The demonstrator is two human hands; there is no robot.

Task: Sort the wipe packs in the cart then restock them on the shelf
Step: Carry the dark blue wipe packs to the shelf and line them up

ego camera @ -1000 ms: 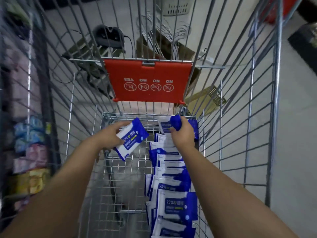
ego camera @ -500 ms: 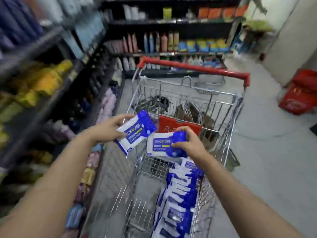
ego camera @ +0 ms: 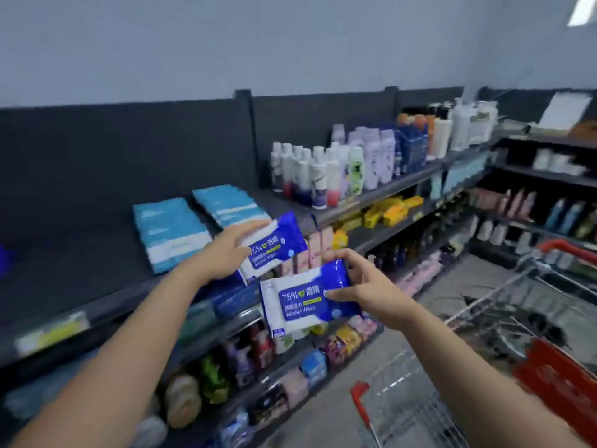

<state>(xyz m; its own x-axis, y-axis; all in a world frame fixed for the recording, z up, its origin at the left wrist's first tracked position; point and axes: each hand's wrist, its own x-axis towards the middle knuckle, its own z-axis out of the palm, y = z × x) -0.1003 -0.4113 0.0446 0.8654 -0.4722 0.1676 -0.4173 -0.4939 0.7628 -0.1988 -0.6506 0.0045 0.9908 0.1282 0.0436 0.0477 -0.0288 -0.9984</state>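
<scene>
Two soft blue-and-white plastic wipe packs are in our hands, raised before the shelving on the left. Our left hand [ego camera: 226, 250] pinches the upper wipe pack [ego camera: 277, 250] by its left end, fingers laid along the far edge and thumb on the printed face. Our right hand [ego camera: 365, 286] grips the lower wipe pack [ego camera: 307, 299] by its right end, thumb pressed on the label and fingers curled over the far edge. The upper one hovers at the near edge of the dark top shelf [ego camera: 64, 270], just right of two stacks of pale blue flat packs [ego camera: 168, 231]. To do this well, we judge it best to set the upper pack down first, flat and label up, on bare board beside those stacks, then lay the second squarely on it. Both are limp, so we should support them from below. Half a second ago both packs hung over the silver wire shopping cart [ego camera: 484, 305], above the row inside. Now we face the shelf, and the cart sits near right.
</scene>
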